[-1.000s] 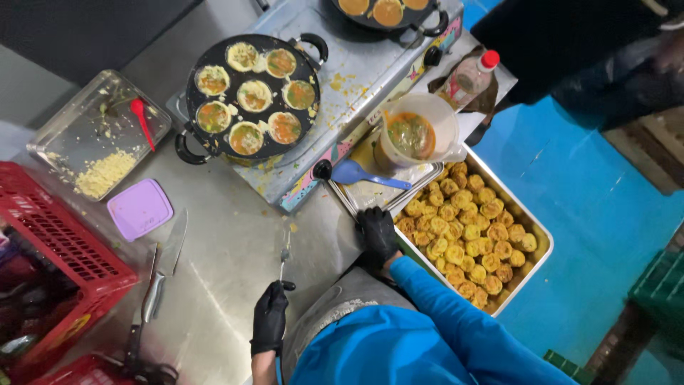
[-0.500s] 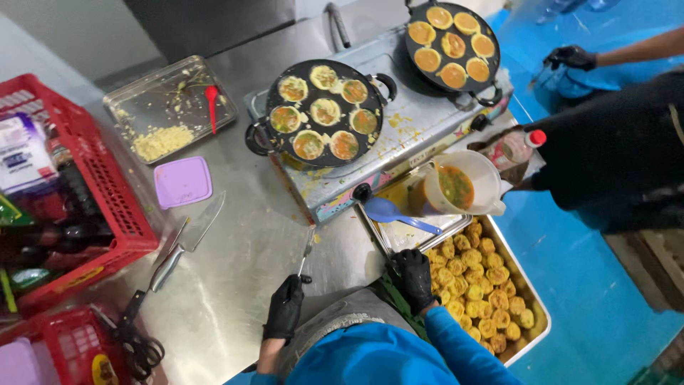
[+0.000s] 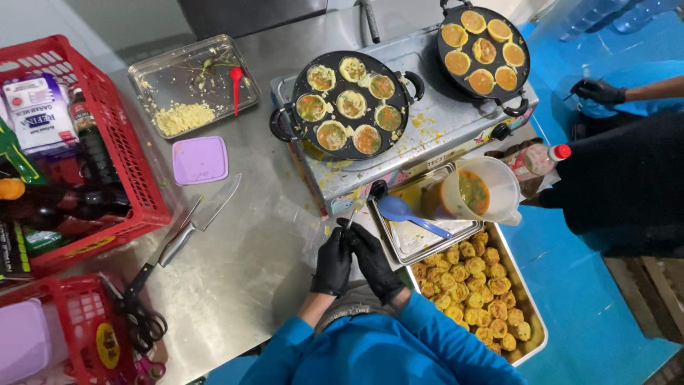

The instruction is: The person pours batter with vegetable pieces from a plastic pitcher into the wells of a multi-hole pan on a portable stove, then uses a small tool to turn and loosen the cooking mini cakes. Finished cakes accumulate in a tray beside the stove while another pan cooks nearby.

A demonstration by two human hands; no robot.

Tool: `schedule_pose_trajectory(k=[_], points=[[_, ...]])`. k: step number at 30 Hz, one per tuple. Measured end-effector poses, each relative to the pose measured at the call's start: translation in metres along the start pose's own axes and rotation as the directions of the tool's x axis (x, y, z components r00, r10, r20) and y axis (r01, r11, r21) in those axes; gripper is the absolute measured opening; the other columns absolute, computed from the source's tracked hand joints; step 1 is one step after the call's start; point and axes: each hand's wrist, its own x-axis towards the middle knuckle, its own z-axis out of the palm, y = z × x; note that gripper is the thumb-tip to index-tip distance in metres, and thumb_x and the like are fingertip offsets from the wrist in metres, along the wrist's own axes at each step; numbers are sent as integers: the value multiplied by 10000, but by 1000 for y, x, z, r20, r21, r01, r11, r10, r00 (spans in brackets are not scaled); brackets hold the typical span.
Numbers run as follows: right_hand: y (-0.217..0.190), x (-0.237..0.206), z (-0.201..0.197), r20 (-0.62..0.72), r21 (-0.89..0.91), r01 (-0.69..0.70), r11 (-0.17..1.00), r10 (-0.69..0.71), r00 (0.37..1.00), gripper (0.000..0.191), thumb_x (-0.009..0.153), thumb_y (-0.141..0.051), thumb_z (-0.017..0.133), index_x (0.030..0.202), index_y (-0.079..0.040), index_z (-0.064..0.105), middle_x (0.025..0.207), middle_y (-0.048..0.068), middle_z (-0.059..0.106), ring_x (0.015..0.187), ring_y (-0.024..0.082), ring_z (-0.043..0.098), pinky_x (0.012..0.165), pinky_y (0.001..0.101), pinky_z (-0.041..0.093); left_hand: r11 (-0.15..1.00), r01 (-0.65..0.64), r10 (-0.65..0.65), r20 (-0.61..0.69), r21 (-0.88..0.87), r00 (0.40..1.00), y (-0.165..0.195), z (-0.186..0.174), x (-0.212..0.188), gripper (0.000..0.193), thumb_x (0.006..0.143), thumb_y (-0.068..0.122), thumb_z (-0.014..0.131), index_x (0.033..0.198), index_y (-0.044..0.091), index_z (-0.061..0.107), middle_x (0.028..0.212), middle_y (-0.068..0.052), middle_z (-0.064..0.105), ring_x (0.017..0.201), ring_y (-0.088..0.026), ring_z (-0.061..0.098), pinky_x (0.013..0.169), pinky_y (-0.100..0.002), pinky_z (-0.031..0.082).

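Two black-gloved hands meet just in front of the person's chest, at the near edge of the steel counter [image 3: 242, 278]. The left hand [image 3: 332, 262] and the right hand [image 3: 373, 260] are pressed together, fingers pinched around a thin skewer [image 3: 351, 217] whose tip points up toward the stove; I cannot tell which hand bears the grip.

Far to the left of the hands stands a red crate [image 3: 135, 171] of bottles and packets. Nearer on that side lie scissors [image 3: 139, 314], a cleaver [image 3: 196, 221] and a purple lid [image 3: 200, 160]. Straight ahead, beyond the skewer tip, sits the black moulded pan [image 3: 349, 103] with seven half-set cakes. Just right of the hands is a small steel tray [image 3: 420, 242] with a blue spoon [image 3: 402, 212] and a jug of batter [image 3: 476, 192], and below that a large tray [image 3: 531, 314] heaped with golden cakes. A co-worker's gloved hand [image 3: 598, 91] shows at the far right.

As a judgement: the skewer is slim and held between slick gloves — it could twist or slip out. Reaching forward over the hot pan, a sleeve might brush the rim, or an elbow swinging right might knock the jug — it stands close.
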Motion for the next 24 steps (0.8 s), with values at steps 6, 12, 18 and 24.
schedule_pose_trajectory(k=[6, 12, 18, 24], points=[[-12, 58, -29, -117, -73, 240, 968, -248, 962, 238, 1109, -99, 485, 1177, 25, 676, 1044, 83, 738, 889, 160, 662, 847, 338, 540, 990, -130, 132, -20, 61, 991, 15, -12, 23, 324, 962, 137, 707, 1257, 48, 608, 1025, -182, 672, 874, -320, 673, 747, -388, 540], [-93, 122, -87, -129, -938, -3, 347, -339, 932, 304, 1016, -181, 588, 1293, -106, 688, 905, 205, 718, 865, 426, 679, 709, 532, 495, 998, -4, 14, -153, 68, 988, -39, -71, 11, 413, 969, 126, 685, 1366, 60, 594, 1031, -110, 671, 884, -182, 672, 795, -323, 563], [-104, 167, -54, -57, -974, 61, 218, -498, 865, 237, 975, -207, 629, 1194, -146, 700, 952, 149, 726, 837, 398, 696, 682, 523, 535, 959, 261, -225, -267, 109, 937, -87, -128, -45, 386, 1005, 123, 657, 1389, 95, 624, 1099, -97, 736, 934, -152, 683, 834, -297, 547], [-99, 170, -51, -46, -968, 68, 240, -440, 897, 287, 986, -183, 619, 1253, -133, 713, 922, 153, 712, 784, 393, 683, 638, 517, 517, 857, 513, -500, -322, -51, 804, -109, -161, -77, 487, 953, 170, 652, 1432, 127, 577, 1139, -80, 743, 957, -157, 688, 803, -315, 550]])
